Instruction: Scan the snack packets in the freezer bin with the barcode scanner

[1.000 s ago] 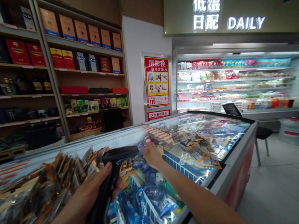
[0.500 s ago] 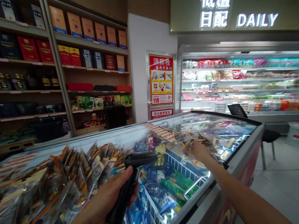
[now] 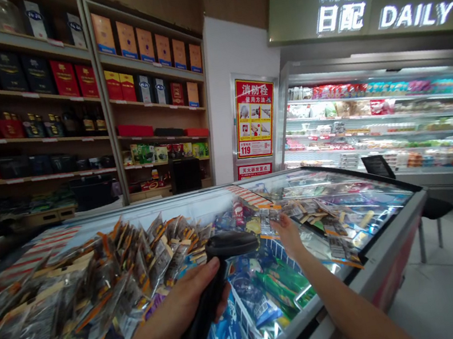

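My left hand (image 3: 189,309) is wrapped round the grip of a black barcode scanner (image 3: 230,245), its head pointing right over the open freezer. My right hand (image 3: 288,234) pinches a small packet (image 3: 270,220) with orange edges and a printed label, held up in front of the scanner head. Similar packets (image 3: 335,226) lie in a loose pile on the freezer's glass lid to the right. Many more packets (image 3: 150,257) stand packed together in the freezer at left. Below the scanner, a white wire basket (image 3: 247,328) holds blue and green ice cream packs (image 3: 279,276).
The chest freezer's front rim (image 3: 307,318) runs diagonally below my arms. A black chair (image 3: 436,206) stands right of the freezer. Behind are shelves of boxes (image 3: 150,78) and a lit refrigerated display (image 3: 376,127). A fire hydrant notice (image 3: 253,119) hangs between them.
My right hand has risen off the pile on the lid and moved left, bringing a packet up before the scanner. The whole view has shifted slightly left.
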